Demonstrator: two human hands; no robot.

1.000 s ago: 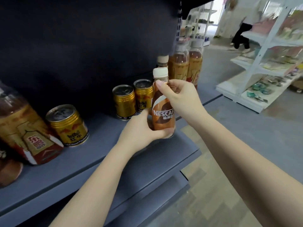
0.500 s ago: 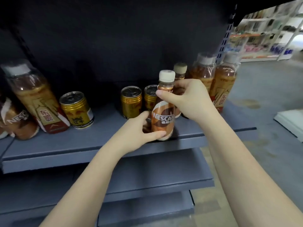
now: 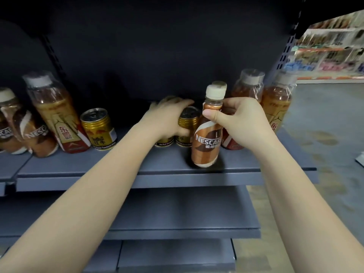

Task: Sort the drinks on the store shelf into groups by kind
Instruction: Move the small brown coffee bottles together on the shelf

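The Nescafé bottle (image 3: 205,142) stands upright near the front lip of the top shelf (image 3: 102,170), at about 2 o'clock from the middle of the view. The right hand (image 3: 242,123) has its fingers (image 3: 211,116) curled round the bottle's shoulder just under the cream cap, thumb in front, the rest behind; its base looks to be touching the shelf, though the shadow there makes that hard to tell. The left hand (image 3: 167,117) is cupped over two gold Red Bull cans (image 3: 185,129), palm on their tops and fingers folded round the far side, closed on them

The bottle is a small plastic one, full by the look of it: light enough for one hand, fairly stiff, with a glossy sleeve that may slide under a loose hold. The narrow waist below the cap is the surest place to take it. The cans are rigid, smooth and short, and probably heavier than they look, so two under one palm could slip apart

For room: the shelf is bare between the hands and the third gold can (image 3: 99,129) at 10 o'clock, and along the front strip. At 3 o'clock the tall tea bottles (image 3: 275,107) crowd close behind the right hand, and a second capped bottle sits just behind the Nescafé one. More Nescafé bottles (image 3: 29,133) lean at 9 o'clock, a likely gathering place. The front edge drops to the lower shelves
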